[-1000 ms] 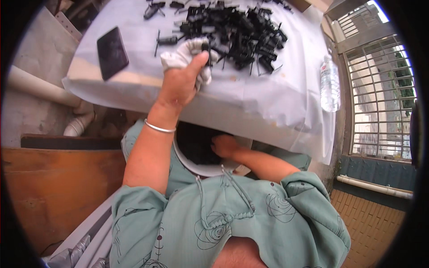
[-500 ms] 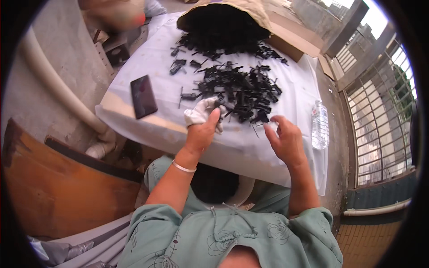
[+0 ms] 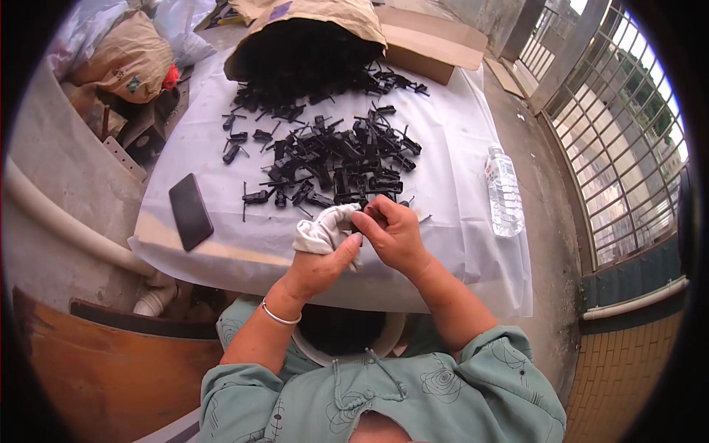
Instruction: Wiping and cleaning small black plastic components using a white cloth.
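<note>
My left hand (image 3: 319, 267), its fingers covered by a white cloth glove (image 3: 323, 232), is closed around a small black plastic part that is mostly hidden. Against it, the thumb and fingers of my right hand (image 3: 399, 235) pinch at the same spot, over the table's near side. Just beyond both hands lies a loose heap of black plastic parts (image 3: 340, 156), with thin stems sticking out. More of them spill from the mouth of a brown paper sack (image 3: 258, 31) at the far end.
A white sheet covers the table (image 3: 450, 148). On it lie a dark phone (image 3: 190, 212) at left and a clear water bottle (image 3: 504, 193) at right. A cardboard box (image 3: 428, 40) stands behind. Under the near edge is a pale-rimmed bucket (image 3: 396, 334) with dark contents.
My right hand has moved left from the heap's near edge to meet my left hand, and both hands now work at the black part. The head view has shifted.
</note>
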`<state>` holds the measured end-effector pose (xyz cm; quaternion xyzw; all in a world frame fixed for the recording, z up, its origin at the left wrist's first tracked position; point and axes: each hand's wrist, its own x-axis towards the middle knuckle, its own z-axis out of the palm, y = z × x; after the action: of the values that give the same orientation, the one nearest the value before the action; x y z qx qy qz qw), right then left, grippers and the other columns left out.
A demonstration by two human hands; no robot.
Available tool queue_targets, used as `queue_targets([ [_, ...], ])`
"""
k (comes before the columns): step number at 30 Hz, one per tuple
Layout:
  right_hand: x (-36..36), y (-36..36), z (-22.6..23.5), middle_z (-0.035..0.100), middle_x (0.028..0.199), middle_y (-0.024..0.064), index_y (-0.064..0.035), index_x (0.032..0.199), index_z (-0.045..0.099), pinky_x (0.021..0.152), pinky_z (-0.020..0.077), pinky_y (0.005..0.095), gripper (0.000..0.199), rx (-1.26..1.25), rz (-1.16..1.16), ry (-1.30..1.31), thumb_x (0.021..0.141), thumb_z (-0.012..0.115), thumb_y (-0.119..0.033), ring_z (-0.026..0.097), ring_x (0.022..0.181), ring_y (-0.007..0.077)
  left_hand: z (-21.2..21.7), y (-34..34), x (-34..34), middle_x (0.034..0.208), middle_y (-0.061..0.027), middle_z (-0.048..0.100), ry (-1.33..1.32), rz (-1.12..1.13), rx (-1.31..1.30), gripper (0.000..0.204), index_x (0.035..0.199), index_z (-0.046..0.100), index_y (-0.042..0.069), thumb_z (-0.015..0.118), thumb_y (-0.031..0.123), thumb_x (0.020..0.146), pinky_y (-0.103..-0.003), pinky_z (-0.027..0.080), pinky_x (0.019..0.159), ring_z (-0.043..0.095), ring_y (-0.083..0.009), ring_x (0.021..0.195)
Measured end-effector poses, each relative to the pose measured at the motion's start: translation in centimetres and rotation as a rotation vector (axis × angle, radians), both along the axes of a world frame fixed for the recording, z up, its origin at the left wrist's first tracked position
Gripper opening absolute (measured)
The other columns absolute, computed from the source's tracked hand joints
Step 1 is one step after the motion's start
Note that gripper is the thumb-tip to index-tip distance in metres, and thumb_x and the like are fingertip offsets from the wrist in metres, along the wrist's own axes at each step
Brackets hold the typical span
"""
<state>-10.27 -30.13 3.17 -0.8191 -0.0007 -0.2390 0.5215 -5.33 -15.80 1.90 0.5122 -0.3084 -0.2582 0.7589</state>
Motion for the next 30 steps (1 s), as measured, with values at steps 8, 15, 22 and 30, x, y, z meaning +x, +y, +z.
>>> queue_targets([
  [8, -0.9, -0.9, 0.1, 0.047, 0.060, 0.0060, -0.0007, 0.077, 0.055, 0.052, 0.0385, 0.0260, 0.020, -0.045, 0.322, 0.176, 0.090, 0.050, -0.015, 0.042, 0.056, 0.0101, -0.3, -0.3, -0.4, 0.090, -0.0040, 0.057, 0.007, 0.209, 0.118, 0.031, 0.114, 0.048, -0.003, 0.053, -0.001, 0.083, -0.019, 0.045, 0.051, 0.052, -0.0036, 0.063],
  [15, -0.9, -0.2, -1.8, 0.046, 0.059, 0.0042, -0.0002, 0.073, 0.052, 0.051, 0.0375, 0.0255, 0.024, 0.076, 0.214, 0.173, 0.091, 0.050, -0.016, 0.040, 0.056, 0.0088, -1.0, -0.5, -0.8, 0.093, -0.0153, 0.061, -0.591, 0.445, 0.327, 0.031, 0.105, 0.056, -0.006, 0.058, -0.001, 0.075, -0.030, 0.049, 0.068, 0.062, -0.0228, 0.077],
  [22, -0.9, 0.4, -3.4, 0.046, 0.061, -0.0017, -0.0014, 0.072, 0.052, 0.054, 0.0370, 0.0223, 0.025, 0.181, 0.171, 0.233, 0.092, 0.047, -0.016, 0.038, 0.059, 0.0054, -0.7, -0.7, -1.3, 0.095, -0.0201, 0.060, -0.911, 0.549, 0.353, 0.032, 0.103, 0.057, -0.006, 0.056, -0.002, 0.072, -0.034, 0.049, 0.075, 0.060, -0.0316, 0.084],
  [30, -1.6, -0.7, -0.6, 0.051, 0.063, 0.0014, -0.0005, 0.078, 0.055, 0.055, 0.0389, 0.0243, 0.021, 0.215, 0.295, 0.160, 0.091, 0.048, -0.015, 0.044, 0.059, 0.0080, -0.7, -0.7, -1.7, 0.094, -0.0088, 0.058, -0.397, 0.403, 0.140, 0.034, 0.110, 0.050, -0.005, 0.059, 0.002, 0.078, -0.026, 0.047, 0.072, 0.057, -0.0152, 0.079],
])
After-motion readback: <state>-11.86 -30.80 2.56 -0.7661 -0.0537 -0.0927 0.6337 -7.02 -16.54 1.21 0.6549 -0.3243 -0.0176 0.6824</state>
